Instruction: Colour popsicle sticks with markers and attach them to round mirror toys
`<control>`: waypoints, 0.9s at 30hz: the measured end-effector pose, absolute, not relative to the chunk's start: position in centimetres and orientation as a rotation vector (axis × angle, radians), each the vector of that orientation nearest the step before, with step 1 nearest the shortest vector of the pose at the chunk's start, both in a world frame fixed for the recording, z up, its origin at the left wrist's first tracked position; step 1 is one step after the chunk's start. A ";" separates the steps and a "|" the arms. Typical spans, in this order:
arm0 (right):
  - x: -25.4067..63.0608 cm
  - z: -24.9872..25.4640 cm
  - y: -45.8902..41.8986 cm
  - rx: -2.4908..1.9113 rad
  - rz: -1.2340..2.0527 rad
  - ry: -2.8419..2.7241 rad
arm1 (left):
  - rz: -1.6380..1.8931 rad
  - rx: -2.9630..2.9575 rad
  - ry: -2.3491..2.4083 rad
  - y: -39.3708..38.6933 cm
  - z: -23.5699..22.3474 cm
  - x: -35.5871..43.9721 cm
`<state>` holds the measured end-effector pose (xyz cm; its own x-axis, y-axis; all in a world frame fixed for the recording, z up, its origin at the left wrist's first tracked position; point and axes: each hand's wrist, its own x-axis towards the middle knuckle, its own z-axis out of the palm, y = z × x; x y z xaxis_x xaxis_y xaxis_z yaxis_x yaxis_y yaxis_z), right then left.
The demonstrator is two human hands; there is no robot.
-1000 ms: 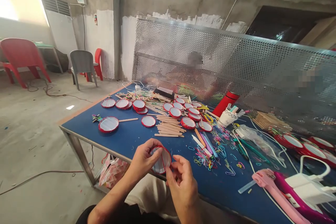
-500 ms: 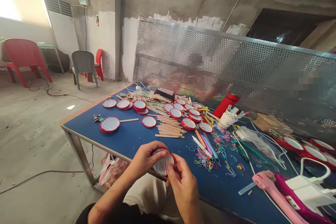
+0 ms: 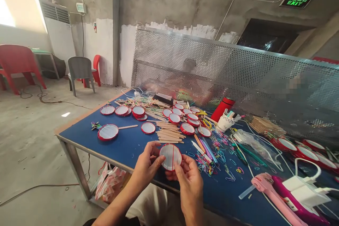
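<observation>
Between my two hands, over the table's near edge, is a small red-rimmed drum (image 3: 171,156) with a whitish face and a red line running across it. My left hand (image 3: 149,160) grips its left side, thumb on the face. On the right side, my right hand (image 3: 187,176) pinches the lower rim, thumb in front and fingers behind. Just beyond lies a stack of flat wooden craft sticks (image 3: 170,134). A loose drum (image 3: 148,128) rests left of the sticks, and another drum (image 3: 108,132) sits farther left with a craft stick (image 3: 128,126) jutting from it.
Loose coloured rubber bands (image 3: 209,166) and markers (image 3: 205,148) lie to the right. Behind them stand a white pen cup (image 3: 225,122) and a red bottle (image 3: 222,109). A pink glue gun (image 3: 272,192) and white chargers (image 3: 304,187) occupy the right. A perforated metal screen (image 3: 212,63) borders the back.
Both hands have lifted the drum slightly and turned its face more toward me. My left hand has shifted from over its top to its left side. The camera view has tilted a little.
</observation>
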<state>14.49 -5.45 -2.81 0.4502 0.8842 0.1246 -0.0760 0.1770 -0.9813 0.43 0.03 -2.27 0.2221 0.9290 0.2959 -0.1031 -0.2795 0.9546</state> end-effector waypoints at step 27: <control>13.6 -5.1 -6.3 -1.137 0.844 -0.992 | 1.413 1.458 0.843 -0.8 -3.4 -0.8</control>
